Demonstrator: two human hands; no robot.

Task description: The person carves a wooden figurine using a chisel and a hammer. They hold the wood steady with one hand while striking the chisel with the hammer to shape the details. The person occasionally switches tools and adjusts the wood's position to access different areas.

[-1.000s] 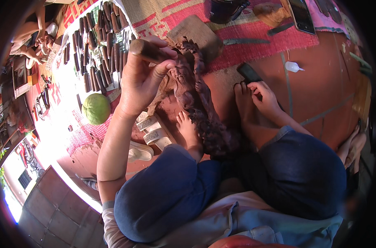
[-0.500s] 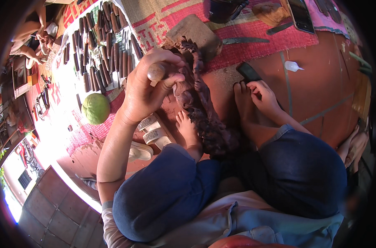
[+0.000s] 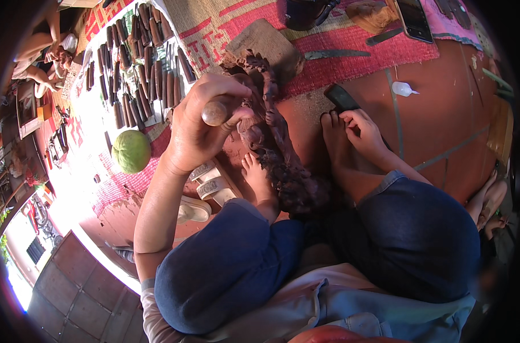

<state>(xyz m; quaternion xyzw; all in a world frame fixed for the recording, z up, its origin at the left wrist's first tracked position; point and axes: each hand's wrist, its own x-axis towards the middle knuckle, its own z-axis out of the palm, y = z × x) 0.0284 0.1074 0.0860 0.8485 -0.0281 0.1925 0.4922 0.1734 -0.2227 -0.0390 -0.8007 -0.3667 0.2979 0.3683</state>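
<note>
My left hand (image 3: 194, 126) is closed around a chisel-like tool with a round wooden handle end (image 3: 214, 113) facing up; its blade is hidden. Thumb and fingertips rest against a dark brown wood carving (image 3: 274, 128) with knobbly, deeply cut forms. The carving stretches from between my legs toward a wooden block (image 3: 264, 48). Beside my bare right foot (image 3: 335, 140), my right hand (image 3: 365, 134) has its fingers curled at the near end of a dark, flat-faced bar (image 3: 340, 97), which it appears to grip.
Many dark-handled carving tools (image 3: 148, 63) lie in rows at the left, near a green round fruit (image 3: 131, 151). Sandals (image 3: 214, 186) sit by my left foot. A phone (image 3: 415, 22), a knife blade (image 3: 337, 54) and a small white bottle (image 3: 404, 88) lie farther right. Other people sit at both edges.
The handle end in my left hand has tipped toward me. My right hand and the dark bar stay almost in place. At the far right edge, another person's hand has shifted.
</note>
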